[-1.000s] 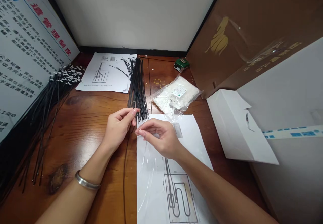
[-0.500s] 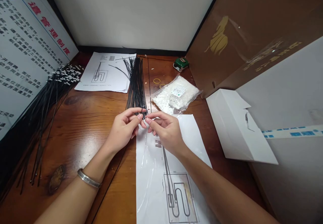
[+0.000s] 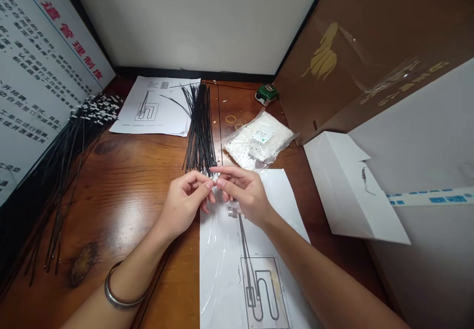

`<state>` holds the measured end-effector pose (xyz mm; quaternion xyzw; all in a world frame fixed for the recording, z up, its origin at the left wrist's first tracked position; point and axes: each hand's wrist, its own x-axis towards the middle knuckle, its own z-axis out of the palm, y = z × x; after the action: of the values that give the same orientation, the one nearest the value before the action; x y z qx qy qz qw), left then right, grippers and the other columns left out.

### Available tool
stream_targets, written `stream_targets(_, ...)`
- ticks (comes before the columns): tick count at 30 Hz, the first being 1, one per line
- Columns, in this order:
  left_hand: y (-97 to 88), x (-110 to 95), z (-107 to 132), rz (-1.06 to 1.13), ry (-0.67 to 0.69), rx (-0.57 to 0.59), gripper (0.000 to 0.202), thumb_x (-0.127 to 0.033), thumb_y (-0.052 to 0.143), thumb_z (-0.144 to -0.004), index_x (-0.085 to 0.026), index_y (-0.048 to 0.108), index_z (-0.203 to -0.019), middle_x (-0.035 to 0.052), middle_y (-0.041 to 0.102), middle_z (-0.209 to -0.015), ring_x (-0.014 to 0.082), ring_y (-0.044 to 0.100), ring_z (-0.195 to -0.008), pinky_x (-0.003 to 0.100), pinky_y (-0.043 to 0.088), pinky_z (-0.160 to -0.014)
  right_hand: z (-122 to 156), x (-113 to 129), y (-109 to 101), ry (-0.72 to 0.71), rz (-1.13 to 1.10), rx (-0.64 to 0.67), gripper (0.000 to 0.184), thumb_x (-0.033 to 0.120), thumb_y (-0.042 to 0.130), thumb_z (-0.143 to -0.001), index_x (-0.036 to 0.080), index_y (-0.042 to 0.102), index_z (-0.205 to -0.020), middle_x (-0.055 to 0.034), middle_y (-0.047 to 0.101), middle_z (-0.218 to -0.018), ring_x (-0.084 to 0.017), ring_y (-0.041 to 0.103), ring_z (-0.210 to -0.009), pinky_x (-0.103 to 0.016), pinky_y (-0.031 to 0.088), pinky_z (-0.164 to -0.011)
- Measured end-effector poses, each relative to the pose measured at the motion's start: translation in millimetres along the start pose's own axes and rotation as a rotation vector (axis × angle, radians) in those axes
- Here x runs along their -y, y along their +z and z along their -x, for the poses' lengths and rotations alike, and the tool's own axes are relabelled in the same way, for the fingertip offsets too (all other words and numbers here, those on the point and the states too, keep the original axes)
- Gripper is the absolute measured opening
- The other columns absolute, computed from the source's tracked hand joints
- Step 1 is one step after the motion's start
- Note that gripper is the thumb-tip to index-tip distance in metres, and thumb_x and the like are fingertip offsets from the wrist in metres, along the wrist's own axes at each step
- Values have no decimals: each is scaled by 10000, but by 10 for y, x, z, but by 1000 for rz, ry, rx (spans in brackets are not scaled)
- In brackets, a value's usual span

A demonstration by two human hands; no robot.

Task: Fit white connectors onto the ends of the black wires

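Observation:
My left hand [image 3: 185,203] and my right hand [image 3: 242,193] meet fingertip to fingertip just in front of the near end of a bundle of thin black wires [image 3: 200,126]. Both pinch something very small between thumb and fingers; a thin black wire trails from my left hand down toward the table's near edge. Under my right hand lies a white drawing sheet [image 3: 237,265] in a clear sleeve, with a printed wire outline. A clear bag of small white parts [image 3: 257,141] lies just beyond my right hand.
A second pile of black wires with white ends [image 3: 74,141] lies along the left wall board. Another drawing sheet [image 3: 157,104] sits at the back. A green tape measure [image 3: 267,93], rubber bands [image 3: 230,119], a white box [image 3: 348,185] and brown cardboard [image 3: 370,42] are on the right.
My right hand moved up from the sheet to meet my left hand at the wire bundle's end, and both hands then shifted slightly nearer. A small metal piece now shows on the sheet.

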<state>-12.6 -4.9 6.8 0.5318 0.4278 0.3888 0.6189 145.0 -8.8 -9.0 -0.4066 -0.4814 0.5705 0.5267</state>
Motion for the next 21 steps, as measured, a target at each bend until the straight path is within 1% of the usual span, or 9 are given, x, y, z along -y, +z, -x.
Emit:
stream_targets(2,-3,1,0,-3,-7,-2,217,-328,616,-827,-138,591,-724,0,626,-599,82,509,-453,219,460,-481,-1,-1,-6,-3,2,18,153,227,670,-759,216,738,-895,31,592,-620,-71,488,-464,-239,378,-439)
stream_targets(8,20,-14,-26,23,-16,-44,202,-318,597,-825,-147,565,-722,19,671,-608,87,513,-426,223,436,-471,-8,7,12,-6,-4,13,130,230,680,-741,205,740,-854,30,591,-596,-71,485,-462,-228,374,-420)
stream_targets(12,29,-37,-23,43,-16,-55,206,-329,602,-803,-149,559,-713,22,681,-618,88,517,-424,227,446,-479,-6,2,22,-5,24,14,128,234,675,-744,198,734,-852,38,575,-566,-69,470,-456,-228,380,-424)
stream_targets(16,26,-49,-20,37,-25,-62,211,-351,627,-783,-150,571,-749,15,674,-602,99,537,-430,226,445,-482,3,0,28,0,41,23,131,233,676,-752,208,733,-867,29,600,-603,-73,487,-478,-231,392,-437)
stream_targets(21,26,-48,-31,25,-40,-71,239,-380,646,-783,-150,587,-752,14,669,-593,101,536,-435,224,430,-480,2,19,46,21,74,-4,131,287,678,-745,201,718,-836,25,594,-601,-80,482,-467,-244,398,-430)
